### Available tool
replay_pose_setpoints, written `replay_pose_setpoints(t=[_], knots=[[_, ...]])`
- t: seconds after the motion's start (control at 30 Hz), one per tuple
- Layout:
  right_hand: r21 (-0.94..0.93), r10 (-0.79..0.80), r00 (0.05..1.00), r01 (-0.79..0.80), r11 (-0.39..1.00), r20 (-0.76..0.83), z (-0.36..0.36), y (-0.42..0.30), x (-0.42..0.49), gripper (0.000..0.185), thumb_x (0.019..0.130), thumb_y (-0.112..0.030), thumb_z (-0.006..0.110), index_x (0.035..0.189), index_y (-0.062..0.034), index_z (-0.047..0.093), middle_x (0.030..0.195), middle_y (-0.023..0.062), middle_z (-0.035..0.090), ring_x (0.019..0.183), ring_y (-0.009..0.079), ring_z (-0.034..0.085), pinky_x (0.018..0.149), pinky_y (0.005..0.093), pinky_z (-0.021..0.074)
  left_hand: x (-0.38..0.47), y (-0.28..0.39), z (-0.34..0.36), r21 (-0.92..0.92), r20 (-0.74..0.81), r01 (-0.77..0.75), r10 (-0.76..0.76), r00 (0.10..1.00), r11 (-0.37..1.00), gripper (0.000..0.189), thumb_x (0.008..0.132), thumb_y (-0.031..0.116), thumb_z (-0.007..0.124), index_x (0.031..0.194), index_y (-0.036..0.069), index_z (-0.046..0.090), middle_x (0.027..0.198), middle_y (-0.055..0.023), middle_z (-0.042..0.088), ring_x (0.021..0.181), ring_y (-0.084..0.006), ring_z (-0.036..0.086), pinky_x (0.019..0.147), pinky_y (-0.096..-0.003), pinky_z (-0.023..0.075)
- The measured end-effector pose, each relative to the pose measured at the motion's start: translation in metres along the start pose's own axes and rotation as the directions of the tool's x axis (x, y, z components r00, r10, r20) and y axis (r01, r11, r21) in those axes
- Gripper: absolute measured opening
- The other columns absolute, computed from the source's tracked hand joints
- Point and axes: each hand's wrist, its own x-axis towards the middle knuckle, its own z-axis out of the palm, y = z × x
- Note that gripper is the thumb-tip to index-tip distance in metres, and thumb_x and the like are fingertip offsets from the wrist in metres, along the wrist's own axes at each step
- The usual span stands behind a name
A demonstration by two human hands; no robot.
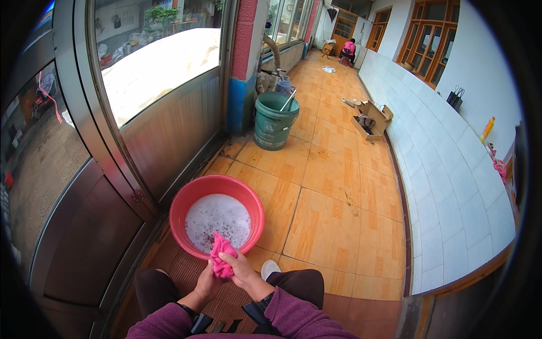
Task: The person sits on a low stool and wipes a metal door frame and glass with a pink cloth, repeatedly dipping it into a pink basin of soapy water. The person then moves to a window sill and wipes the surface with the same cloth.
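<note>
A bunched wet-looking pink cloth (223,257) is gripped between my two hands over the near rim of a red plastic basin (179,203). My left hand (207,279) holds its lower left side, and my right hand (243,268) grips it from the right, thumb on top. The cloth's upper end hangs over the basin's inside. White soapy foam (218,218) covers the water in the basin. The fingers beneath the cloth are partly hidden.
Beyond the basin stands a green bucket (273,131) holding a stick, with a blue-grey jug behind. A metal-framed glass door (169,127) borders the left. An opened cardboard box (379,120) lies by the tiled wall (440,182). A person in pink (349,47) sits far off.
</note>
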Motion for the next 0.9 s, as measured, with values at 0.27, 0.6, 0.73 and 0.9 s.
replay_pose_setpoints(t=[0.27,0.6,0.73,0.9], knots=[[0.186,0.108,0.990,-0.123,0.975,0.091,0.003,-0.005,-0.006,0.043,0.087,-0.018,0.068,0.125,-0.0079,0.052,0.114,0.0058,0.061,0.106,0.0194,0.060,0.095,0.0369,0.0487,-0.005,0.003,0.001,-0.096,0.163,0.103,-0.086,0.983,0.990,0.068,0.095,0.064,0.037,0.146,0.018,0.036,0.144,-0.0054,0.044,0.130,-0.0263,0.045,0.103,-0.0470,0.0393],[0.093,0.058,0.992,-0.068,0.993,0.109,0.002,-0.004,-0.005,0.043,0.088,-0.020,0.066,0.126,-0.0083,0.050,0.111,0.0038,0.061,0.101,0.0157,0.060,0.091,0.0333,0.0498,0.000,-0.001,-0.010,-0.076,0.099,0.131,-0.123,0.987,0.988,0.053,0.089,0.048,0.063,0.129,0.016,0.052,0.123,-0.0028,0.061,0.113,-0.0220,0.058,0.096,-0.0424,0.0464],[-0.007,-0.032,0.997,0.033,0.999,0.073,0.008,-0.002,-0.007,0.042,0.088,-0.017,0.066,0.126,-0.0072,0.050,0.110,0.0034,0.060,0.100,0.0140,0.059,0.089,0.0315,0.0498,0.002,-0.003,-0.013,-0.080,0.103,0.119,-0.110,0.989,0.990,0.044,0.089,0.042,0.065,0.122,0.014,0.056,0.115,-0.0024,0.064,0.107,-0.0212,0.061,0.091,-0.0426,0.0493],[-0.403,-0.219,0.974,0.220,0.888,0.051,0.014,-0.005,-0.012,0.051,0.084,-0.020,0.069,0.127,-0.0014,0.048,0.112,0.0059,0.059,0.101,0.0158,0.058,0.090,0.0321,0.0488,0.002,-0.008,-0.018,-0.087,0.064,0.083,-0.077,0.995,0.993,0.032,0.093,0.033,0.061,0.118,0.012,0.058,0.107,-0.0046,0.066,0.092,-0.0216,0.064,0.078,-0.0410,0.0543]])
